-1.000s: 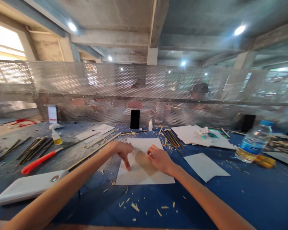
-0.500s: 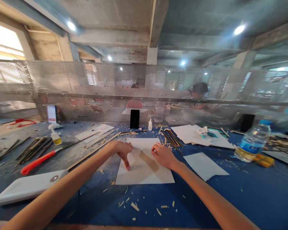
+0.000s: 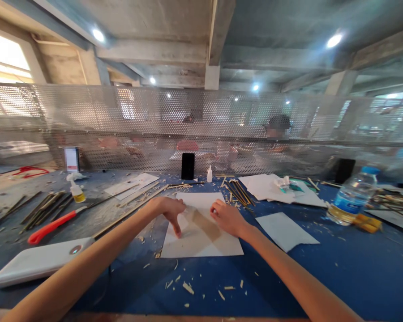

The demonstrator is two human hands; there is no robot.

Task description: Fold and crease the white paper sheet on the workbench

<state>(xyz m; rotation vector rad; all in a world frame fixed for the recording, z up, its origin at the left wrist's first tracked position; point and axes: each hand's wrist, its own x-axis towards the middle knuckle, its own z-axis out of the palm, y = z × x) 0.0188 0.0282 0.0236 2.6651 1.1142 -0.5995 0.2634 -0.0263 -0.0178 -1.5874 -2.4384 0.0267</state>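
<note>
A white sheet of paper (image 3: 201,243) lies on the blue table in front of me. My left hand (image 3: 172,212) rests on the sheet's left part, thumb stretched toward me and apart from the fingers, with nothing held. Over the sheet's right side is my right hand (image 3: 226,216), its fingers curled together; whatever they may pinch is too small to make out. A shadow falls on the paper between the two hands.
A red-handled knife (image 3: 55,224), a white device (image 3: 40,259) and dark sticks (image 3: 45,209) lie left. Behind the paper stand a black phone (image 3: 188,166) and a small white bottle (image 3: 209,173). A water bottle (image 3: 352,197) stands right, beyond a torn paper (image 3: 285,230).
Both hands stay almost where they were. The shadow on the paper has shifted slightly, and the whole view has moved a little.
</note>
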